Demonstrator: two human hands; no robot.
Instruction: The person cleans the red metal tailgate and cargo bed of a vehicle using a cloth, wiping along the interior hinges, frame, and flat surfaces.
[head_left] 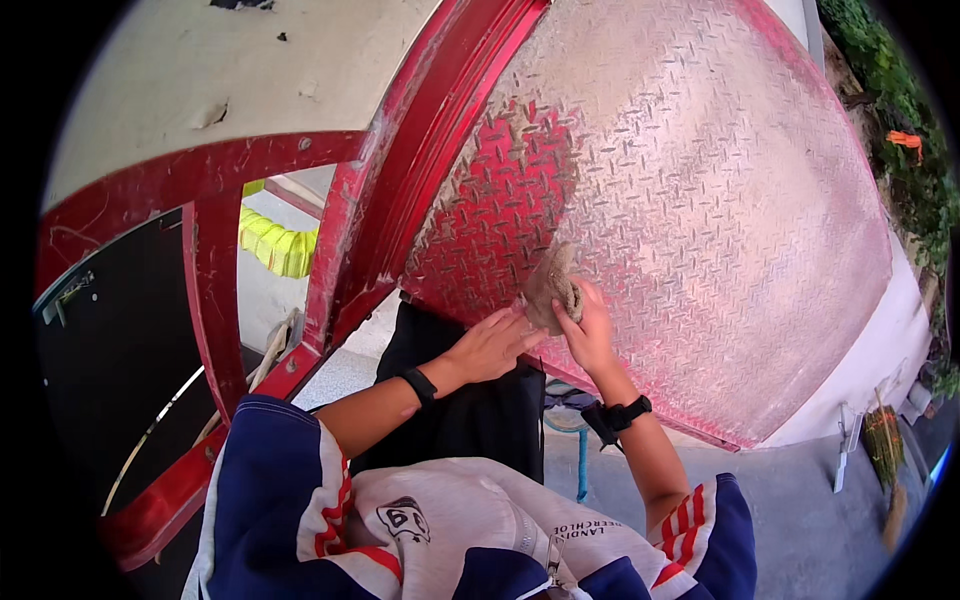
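Note:
My right hand (592, 332) is closed round a bunched grey-brown cloth (550, 285). The cloth rests against a red metal plate (700, 230) with a raised tread pattern. Just left of the cloth, my left hand (490, 346) has its fingers stretched out, with the tips close to the cloth's lower edge; whether they touch it I cannot tell. Strong red shows on the plate left of and above the cloth, while a pale, dusty film covers much of the rest.
A scuffed red frame (400, 180) borders the plate on the left. Below it hangs black fabric (450, 410). Yellow-green material (275, 240) shows through the frame. A broom (884, 440) stands at the far right, below green plants (900, 120).

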